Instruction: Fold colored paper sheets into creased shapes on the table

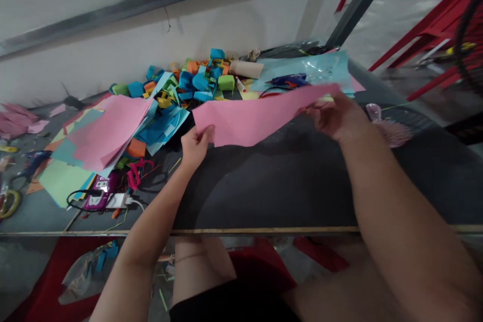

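Observation:
A pink paper sheet (249, 118) is stretched between my two hands above the dark table (264, 186). My left hand (196, 146) pinches its left end, thumb on top. At the raised right end, my right hand (332, 113) is closed on the paper, its fingers partly blurred. The sheet bends and slopes upward to the right. To the left of my left hand lies a stack of coloured sheets with a pink one (113, 131) on top. Behind the held sheet sits a pile of blue, green and orange paper pieces (199, 80).
A glue gun (289, 80) lies on light blue sheets at the back. The purple power strip (101, 193) with cables is at the front left. A pink fringed object (394, 132) stands right of my right hand. Red chairs (426, 35) are beyond the table.

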Demonstrator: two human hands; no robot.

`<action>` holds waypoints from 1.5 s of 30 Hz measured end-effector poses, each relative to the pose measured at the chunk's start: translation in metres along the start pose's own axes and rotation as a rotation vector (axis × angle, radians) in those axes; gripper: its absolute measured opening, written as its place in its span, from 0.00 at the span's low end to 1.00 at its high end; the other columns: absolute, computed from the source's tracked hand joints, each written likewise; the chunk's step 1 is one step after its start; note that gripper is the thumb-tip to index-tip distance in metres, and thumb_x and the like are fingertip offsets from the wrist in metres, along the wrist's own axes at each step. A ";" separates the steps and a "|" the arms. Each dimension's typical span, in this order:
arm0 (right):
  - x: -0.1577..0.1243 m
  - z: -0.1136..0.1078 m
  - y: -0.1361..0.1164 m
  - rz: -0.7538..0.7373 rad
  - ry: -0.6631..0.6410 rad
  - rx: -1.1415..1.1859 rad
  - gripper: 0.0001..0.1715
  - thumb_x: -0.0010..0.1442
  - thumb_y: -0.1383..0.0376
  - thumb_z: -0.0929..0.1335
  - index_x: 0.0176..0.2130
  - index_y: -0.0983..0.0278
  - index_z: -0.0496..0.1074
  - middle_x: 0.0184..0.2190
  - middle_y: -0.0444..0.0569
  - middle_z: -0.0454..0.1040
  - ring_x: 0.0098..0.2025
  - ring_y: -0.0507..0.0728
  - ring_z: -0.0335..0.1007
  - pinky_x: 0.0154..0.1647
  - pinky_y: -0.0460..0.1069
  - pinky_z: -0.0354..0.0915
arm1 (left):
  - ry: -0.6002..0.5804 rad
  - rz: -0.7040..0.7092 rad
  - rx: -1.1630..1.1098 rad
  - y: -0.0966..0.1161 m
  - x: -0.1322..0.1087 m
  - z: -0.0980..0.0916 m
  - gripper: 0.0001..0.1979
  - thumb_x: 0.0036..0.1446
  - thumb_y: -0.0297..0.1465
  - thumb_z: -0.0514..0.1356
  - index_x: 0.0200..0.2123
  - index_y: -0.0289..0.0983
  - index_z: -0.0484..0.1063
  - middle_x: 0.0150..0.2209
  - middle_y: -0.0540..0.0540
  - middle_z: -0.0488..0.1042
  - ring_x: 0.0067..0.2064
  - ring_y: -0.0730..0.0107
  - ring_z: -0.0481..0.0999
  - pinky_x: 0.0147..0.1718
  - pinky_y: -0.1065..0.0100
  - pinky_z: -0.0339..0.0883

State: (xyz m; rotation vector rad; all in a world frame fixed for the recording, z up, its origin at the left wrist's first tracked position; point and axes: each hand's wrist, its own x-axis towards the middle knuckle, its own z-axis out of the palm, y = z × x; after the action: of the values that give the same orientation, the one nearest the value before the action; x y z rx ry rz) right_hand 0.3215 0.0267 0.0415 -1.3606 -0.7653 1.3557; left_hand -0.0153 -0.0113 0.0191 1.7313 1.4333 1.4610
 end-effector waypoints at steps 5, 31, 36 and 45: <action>0.000 -0.016 0.002 -0.206 -0.305 -0.051 0.38 0.51 0.31 0.64 0.40 0.57 0.80 0.55 0.55 0.74 0.33 0.51 0.70 0.17 0.43 0.54 | 0.046 -0.123 -0.251 -0.014 0.008 0.005 0.18 0.53 0.45 0.65 0.29 0.34 0.75 0.25 0.50 0.74 0.24 0.78 0.69 0.24 0.74 0.64; -0.025 0.075 0.030 -0.605 -0.724 -0.322 0.26 0.45 0.41 0.75 0.30 0.59 0.78 0.33 0.47 0.77 0.41 0.59 0.72 0.48 0.56 0.69 | -0.485 -0.554 -0.760 0.015 -0.010 0.007 0.22 0.37 0.45 0.75 0.30 0.35 0.77 0.26 0.48 0.79 0.28 0.71 0.77 0.30 0.69 0.71; -0.049 0.058 -0.015 -0.653 -0.696 -0.425 0.26 0.49 0.45 0.75 0.21 0.64 0.71 0.18 0.40 0.62 0.21 0.47 0.55 0.20 0.45 0.55 | -0.410 -0.533 -0.816 0.018 -0.007 0.001 0.20 0.41 0.46 0.73 0.26 0.36 0.74 0.22 0.51 0.74 0.25 0.73 0.74 0.27 0.70 0.69; -0.034 0.010 -0.053 -0.158 -0.720 -0.989 0.31 0.48 0.49 0.77 0.47 0.63 0.77 0.24 0.44 0.75 0.24 0.52 0.66 0.23 0.47 0.60 | -0.369 -0.503 -0.533 0.005 0.004 0.000 0.20 0.39 0.44 0.73 0.24 0.34 0.74 0.22 0.50 0.72 0.23 0.75 0.69 0.23 0.72 0.62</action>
State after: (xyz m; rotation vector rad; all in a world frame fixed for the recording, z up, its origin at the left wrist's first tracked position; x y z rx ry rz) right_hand 0.3180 0.0117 0.1033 -1.4415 -2.1870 1.3842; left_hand -0.0138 -0.0096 0.0253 1.1269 1.0512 1.0513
